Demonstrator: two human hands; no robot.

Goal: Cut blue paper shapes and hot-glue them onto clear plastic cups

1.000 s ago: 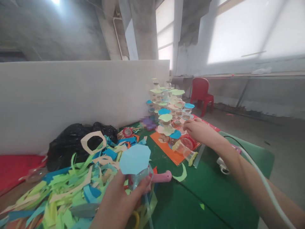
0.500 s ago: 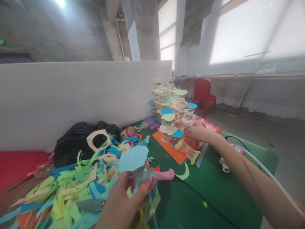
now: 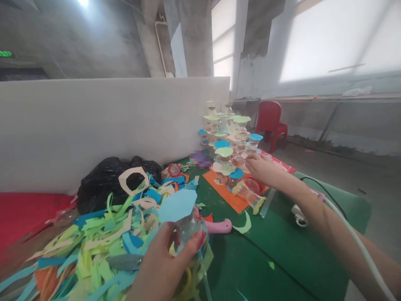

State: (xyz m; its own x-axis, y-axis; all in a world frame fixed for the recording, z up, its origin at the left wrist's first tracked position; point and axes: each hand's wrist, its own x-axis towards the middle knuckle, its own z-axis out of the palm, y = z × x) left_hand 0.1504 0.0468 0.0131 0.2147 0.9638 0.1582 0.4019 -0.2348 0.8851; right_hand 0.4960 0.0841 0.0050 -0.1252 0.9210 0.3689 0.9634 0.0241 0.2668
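My left hand [image 3: 159, 265] grips a clear plastic bottle piece [image 3: 189, 232] with a red rim, topped by a light-blue many-sided paper [image 3: 178, 205]. On the orange sheet, my right hand [image 3: 265, 170] reaches the side of a stack of clear hourglass-shaped pieces [image 3: 224, 161] with coloured paper tops. Its fingers are pressed together against the stack; whatever is between them is hidden. A similar piece [image 3: 249, 194] lies on its side below that hand. Right of the left hand rests a pink-handled tool [image 3: 219, 226] trailing a black cord.
Paper scraps [image 3: 103, 246] heap on the left of the green table [image 3: 266, 259], a grey blade [image 3: 125, 262] among them. Behind is a black plastic bag [image 3: 100, 184]. A white power strip [image 3: 300, 215] and white cable lie under my right forearm. A red chair [image 3: 271, 121] stands beyond.
The view has shifted slightly, so everything sits a little to the right. My left hand keeps its grip on the bottle piece, and my right hand stays at the stack.
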